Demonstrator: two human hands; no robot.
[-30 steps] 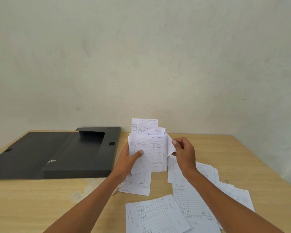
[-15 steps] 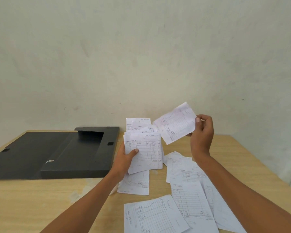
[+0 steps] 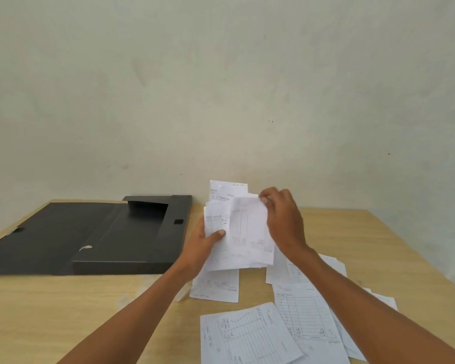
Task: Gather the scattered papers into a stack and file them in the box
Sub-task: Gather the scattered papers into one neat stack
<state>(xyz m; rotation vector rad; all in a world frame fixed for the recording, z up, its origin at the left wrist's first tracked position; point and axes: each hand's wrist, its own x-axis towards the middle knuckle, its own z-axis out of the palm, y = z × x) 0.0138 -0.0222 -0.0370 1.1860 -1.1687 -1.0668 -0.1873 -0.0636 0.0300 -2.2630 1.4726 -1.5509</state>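
My left hand (image 3: 202, 245) holds a stack of white printed papers (image 3: 237, 232) upright above the table, thumb across its front. My right hand (image 3: 281, 219) pinches the top right corner of the front sheet, which lies against the stack. Several loose papers stay scattered on the wooden table (image 3: 63, 311): one under the stack (image 3: 216, 287), one near the front edge (image 3: 247, 337), and others overlapping under my right forearm (image 3: 305, 311). The black file box (image 3: 132, 232) lies open at the left, its lid flap spread flat further left.
A plain wall rises right behind the table. The table's right edge (image 3: 415, 261) runs diagonally past the scattered sheets. The box's open lid (image 3: 37, 232) covers the back left corner.
My right hand lifted one sheet up and to the right, then brought it back down onto the front of the stack held in my left hand.
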